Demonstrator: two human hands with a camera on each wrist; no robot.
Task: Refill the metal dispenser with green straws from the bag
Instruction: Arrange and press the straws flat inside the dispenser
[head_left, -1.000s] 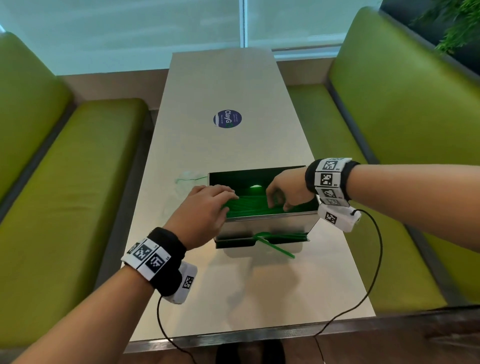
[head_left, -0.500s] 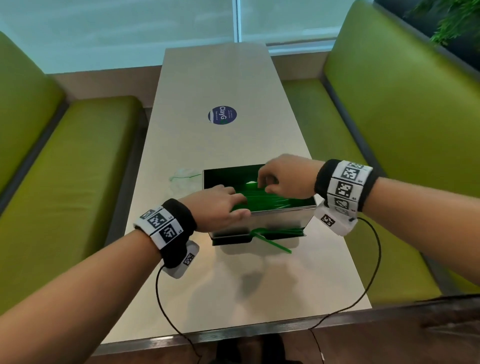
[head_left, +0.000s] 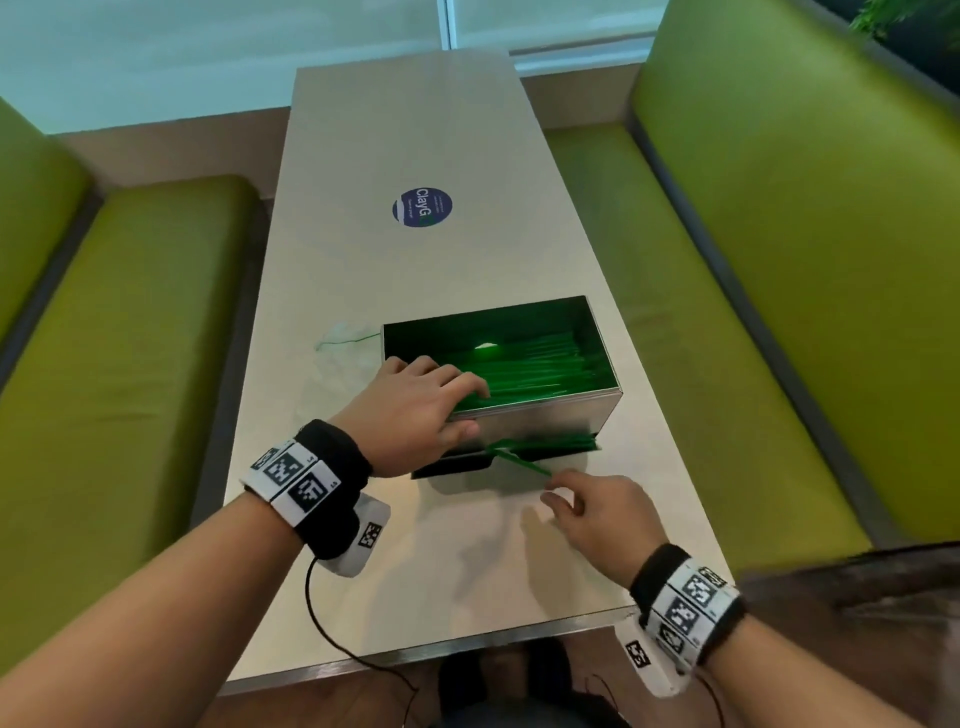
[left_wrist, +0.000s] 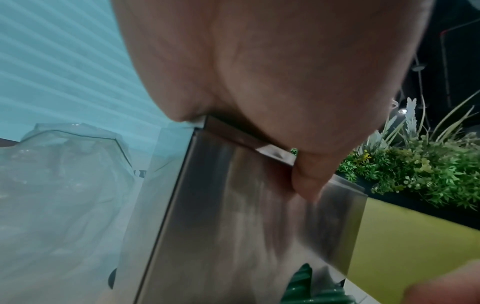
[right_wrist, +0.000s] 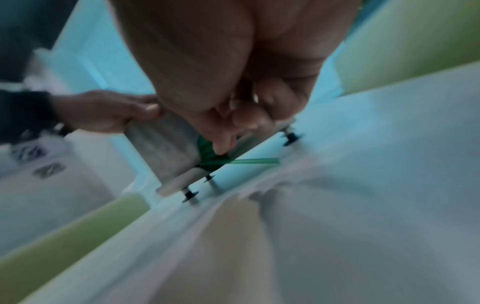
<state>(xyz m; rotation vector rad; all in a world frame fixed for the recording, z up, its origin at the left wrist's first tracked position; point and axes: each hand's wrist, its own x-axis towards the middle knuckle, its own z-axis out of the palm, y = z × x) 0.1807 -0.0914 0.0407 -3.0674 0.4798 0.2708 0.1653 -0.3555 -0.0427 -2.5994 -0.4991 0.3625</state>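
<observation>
The open metal dispenser (head_left: 545, 421) stands mid-table with a layer of green straws (head_left: 535, 369) inside. More straws fill its front tray (head_left: 550, 444), and one stray straw (head_left: 519, 460) pokes out at a slant toward me. My left hand (head_left: 467, 410) grips the box's front-left rim, fingers curled inside over the straws and thumb (left_wrist: 309, 176) on the steel front (left_wrist: 233, 226). In front of the tray my right hand (head_left: 553, 493) hovers with loosely curled fingers, its tips at the stray straw's (right_wrist: 254, 161) end; no grip on it shows. The crumpled clear bag (head_left: 337, 353) lies left of the box.
The long beige table (head_left: 415, 130) carries a round blue sticker (head_left: 422, 207) farther back. Green benches (head_left: 130, 338) (head_left: 701, 312) flank it. A black cable (head_left: 322, 613) hangs from my left wrist over the near edge. Plants (left_wrist: 415, 168) stand behind the right bench.
My right hand came out of the dispenser's top and dropped to the front, by the stray straw. The left hand stayed on the front-left rim.
</observation>
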